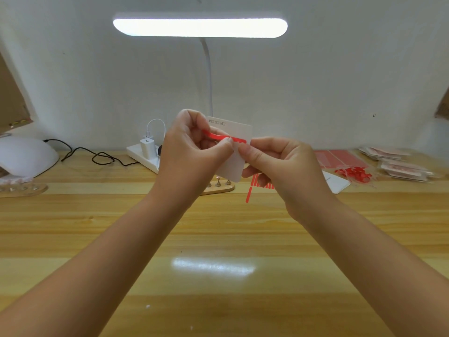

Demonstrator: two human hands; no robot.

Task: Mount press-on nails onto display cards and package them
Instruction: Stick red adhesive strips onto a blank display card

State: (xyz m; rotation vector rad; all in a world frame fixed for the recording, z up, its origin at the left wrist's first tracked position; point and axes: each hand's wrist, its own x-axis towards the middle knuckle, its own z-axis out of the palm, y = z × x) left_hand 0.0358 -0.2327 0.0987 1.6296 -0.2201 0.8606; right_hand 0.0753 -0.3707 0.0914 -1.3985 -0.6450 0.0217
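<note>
Fingers pinch red strip on card

Fingertips of both hands meet at the middle of a white card (239, 132) held up over the table (218, 239). The left hand (192, 147) has its fingers curled, thumb and forefinger pinching a red strip (220, 136) that runs across the card's face. The right hand (279, 164) pinches the card's right edge between thumb and curled fingers, just beside the strip's end. The card is tilted, its printed top edge turned away from the person.

Below the hands, more red strips (257, 184) lie on the table, near a wooden stand (218, 187) bearing small pegs. A second card (339, 183) lies to the right, next to a heap of red scraps (354, 175), red sheets (340, 158) and stacked clear packets (401, 166). Behind stand a power strip (142, 154) with a charger (147, 147), a lit desk lamp (200, 26) and, at far left, a white domed device (24, 155).
</note>
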